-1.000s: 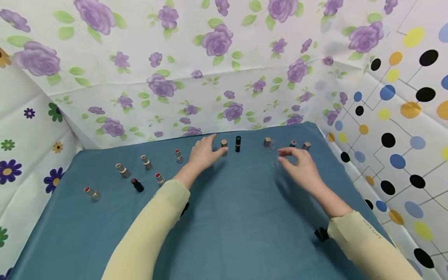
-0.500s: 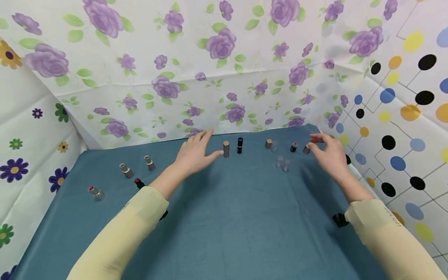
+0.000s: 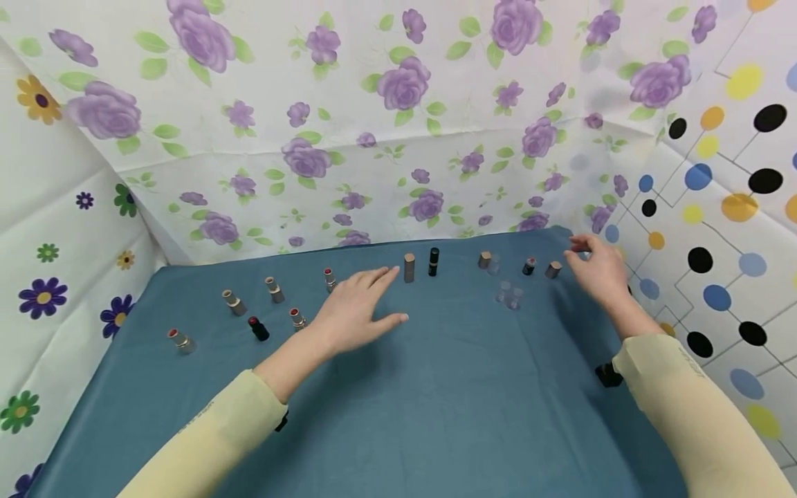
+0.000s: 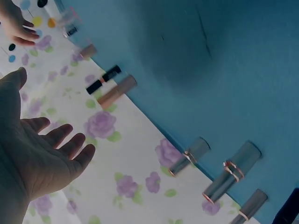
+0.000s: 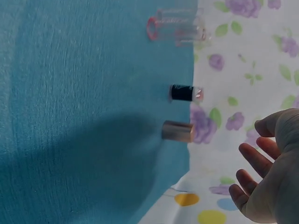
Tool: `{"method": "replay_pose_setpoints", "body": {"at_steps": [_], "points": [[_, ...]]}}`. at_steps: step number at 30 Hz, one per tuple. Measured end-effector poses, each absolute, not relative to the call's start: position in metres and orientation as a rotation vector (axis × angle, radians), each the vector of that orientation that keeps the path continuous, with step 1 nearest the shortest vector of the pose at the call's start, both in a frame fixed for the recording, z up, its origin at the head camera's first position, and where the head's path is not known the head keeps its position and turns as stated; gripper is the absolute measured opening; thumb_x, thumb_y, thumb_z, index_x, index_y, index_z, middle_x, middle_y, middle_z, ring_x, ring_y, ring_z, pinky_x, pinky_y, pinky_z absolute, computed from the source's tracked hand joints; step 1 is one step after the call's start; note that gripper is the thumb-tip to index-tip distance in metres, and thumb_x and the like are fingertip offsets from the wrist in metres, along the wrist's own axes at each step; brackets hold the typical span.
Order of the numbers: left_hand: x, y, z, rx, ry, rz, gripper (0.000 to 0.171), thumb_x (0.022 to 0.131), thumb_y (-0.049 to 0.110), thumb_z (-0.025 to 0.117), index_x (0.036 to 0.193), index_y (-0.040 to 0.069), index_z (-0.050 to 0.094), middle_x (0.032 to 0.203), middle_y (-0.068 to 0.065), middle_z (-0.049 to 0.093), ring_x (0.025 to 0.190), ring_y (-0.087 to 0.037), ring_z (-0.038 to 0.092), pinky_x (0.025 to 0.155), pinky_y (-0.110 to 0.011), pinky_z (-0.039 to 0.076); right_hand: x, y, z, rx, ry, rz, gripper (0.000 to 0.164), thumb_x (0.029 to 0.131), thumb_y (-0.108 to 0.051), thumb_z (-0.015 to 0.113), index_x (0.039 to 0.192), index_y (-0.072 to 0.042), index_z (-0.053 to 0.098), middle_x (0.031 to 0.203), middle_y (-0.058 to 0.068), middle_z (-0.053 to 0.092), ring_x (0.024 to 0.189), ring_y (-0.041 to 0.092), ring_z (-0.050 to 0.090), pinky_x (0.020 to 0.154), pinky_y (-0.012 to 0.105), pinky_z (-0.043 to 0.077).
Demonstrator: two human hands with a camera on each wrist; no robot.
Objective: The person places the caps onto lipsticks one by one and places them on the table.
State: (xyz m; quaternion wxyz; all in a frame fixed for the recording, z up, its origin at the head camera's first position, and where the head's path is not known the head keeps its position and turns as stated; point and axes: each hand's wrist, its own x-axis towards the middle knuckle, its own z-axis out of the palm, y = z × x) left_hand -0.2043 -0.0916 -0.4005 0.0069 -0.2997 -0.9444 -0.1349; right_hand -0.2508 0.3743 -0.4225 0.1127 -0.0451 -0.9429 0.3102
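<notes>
From the head view, the left hand (image 3: 353,311) is hovering flat and spread over the blue cloth (image 3: 436,401), holding nothing, just short of the capped tan lipstick (image 3: 409,267) and black lipstick (image 3: 434,261); the right hand (image 3: 600,271) is hanging loosely open beside the small tan cap (image 3: 553,270). The left wrist view is showing relaxed, empty fingers (image 4: 60,140). The right wrist view is showing curled-loose empty fingers (image 5: 254,161) near that cap (image 5: 177,131). Both seem between picks; the next grasp probably calls for closing on a tube.
</notes>
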Motion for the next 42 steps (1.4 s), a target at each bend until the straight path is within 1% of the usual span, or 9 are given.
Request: {"method": "replay_pose_setpoints", "body": {"at_steps": [5, 11, 14, 18, 23, 29, 34, 36, 42], "points": [[-0.186, -0.086, -0.406, -1.047, -2.907, -0.383, 0.082, 0.099, 0.060, 0.059, 0.163, 0.019, 0.028, 0.161, -0.009, 0.039, 0.145, -0.031, 0.039, 0.114, -0.054, 0.035, -0.264, 0.380, -0.434, -0.120, -2.817, 0.848, 0.049, 0.107, -0.032, 0.051, 0.144, 0.000, 0.052, 0.135, 0.027, 0.058, 0.121, 0.047, 0.051, 0.094, 0.062, 0.042], [-0.166, -0.077, -0.416, -1.137, -2.870, -0.295, 0.081, 0.098, 0.060, 0.061, 0.162, 0.018, 0.033, 0.158, -0.008, 0.043, 0.143, -0.028, 0.041, 0.114, -0.050, 0.036, -0.277, 0.386, -0.449, -0.149, -2.963, 0.764, 0.059, 0.106, -0.037, 0.052, 0.149, 0.004, 0.046, 0.137, 0.031, 0.053, 0.119, 0.050, 0.051, 0.093, 0.064, 0.043], [-0.157, -0.069, -0.425, -1.168, -2.890, -0.303, 0.082, 0.098, 0.060, 0.060, 0.162, 0.019, 0.032, 0.158, -0.007, 0.043, 0.144, -0.027, 0.041, 0.115, -0.049, 0.036, -0.279, 0.386, -0.456, -0.147, -3.002, 0.734, 0.061, 0.106, -0.034, 0.054, 0.148, 0.009, 0.043, 0.137, 0.034, 0.051, 0.118, 0.052, 0.051, 0.102, 0.067, 0.035], [-0.148, -0.058, -0.437, -1.201, -2.939, -0.371, 0.082, 0.099, 0.062, 0.058, 0.163, 0.021, 0.029, 0.160, -0.005, 0.040, 0.145, -0.025, 0.039, 0.115, -0.049, 0.035, -0.282, 0.383, -0.463, -0.145, -3.019, 0.713, 0.057, 0.105, -0.026, 0.055, 0.146, 0.012, 0.044, 0.134, 0.034, 0.055, 0.119, 0.052, 0.052, 0.113, 0.069, 0.017], [-0.139, -0.046, -0.448, -1.242, -2.952, -0.438, 0.080, 0.099, 0.061, 0.057, 0.163, 0.022, 0.029, 0.159, -0.004, 0.041, 0.145, -0.023, 0.039, 0.115, -0.047, 0.035, -0.283, 0.379, -0.471, -0.193, -3.014, 0.721, 0.054, 0.103, -0.023, 0.057, 0.144, 0.011, 0.046, 0.131, 0.031, 0.058, 0.122, 0.051, 0.050, 0.117, 0.068, 0.009], [-0.133, -0.043, -0.454, -1.253, -2.984, -0.482, 0.079, 0.099, 0.061, 0.057, 0.163, 0.023, 0.029, 0.160, -0.002, 0.040, 0.145, -0.023, 0.038, 0.116, -0.047, 0.035, -0.285, 0.374, -0.476, -0.239, -2.995, 0.717, 0.051, 0.103, -0.022, 0.058, 0.142, 0.009, 0.049, 0.130, 0.029, 0.059, 0.122, 0.051, 0.049, 0.117, 0.067, 0.011], [-0.133, -0.043, -0.455, -1.243, -2.983, -0.480, 0.079, 0.099, 0.061, 0.058, 0.163, 0.023, 0.031, 0.159, -0.001, 0.041, 0.145, -0.022, 0.039, 0.116, -0.047, 0.035, -0.287, 0.374, -0.477, -0.285, -3.009, 0.706, 0.049, 0.103, -0.022, 0.057, 0.141, 0.007, 0.050, 0.132, 0.028, 0.059, 0.123, 0.050, 0.049, 0.114, 0.066, 0.022], [-0.133, -0.043, -0.456, -1.247, -2.980, -0.487, 0.078, 0.099, 0.061, 0.057, 0.162, 0.023, 0.031, 0.159, -0.001, 0.041, 0.145, -0.022, 0.039, 0.116, -0.046, 0.034, -0.288, 0.374, -0.478, -0.291, -3.016, 0.699, 0.048, 0.103, -0.022, 0.057, 0.140, 0.007, 0.051, 0.132, 0.028, 0.059, 0.123, 0.050, 0.049, 0.115, 0.066, 0.021], [-0.133, -0.044, -0.456, -1.247, -2.986, -0.523, 0.078, 0.099, 0.060, 0.058, 0.162, 0.024, 0.031, 0.159, 0.000, 0.041, 0.145, -0.022, 0.039, 0.116, -0.046, 0.034, -0.291, 0.374, -0.478, -0.273, -3.026, 0.680, 0.042, 0.103, -0.022, 0.056, 0.134, 0.006, 0.053, 0.131, 0.029, 0.058, 0.124, 0.051, 0.049, 0.119, 0.066, 0.008]]}}
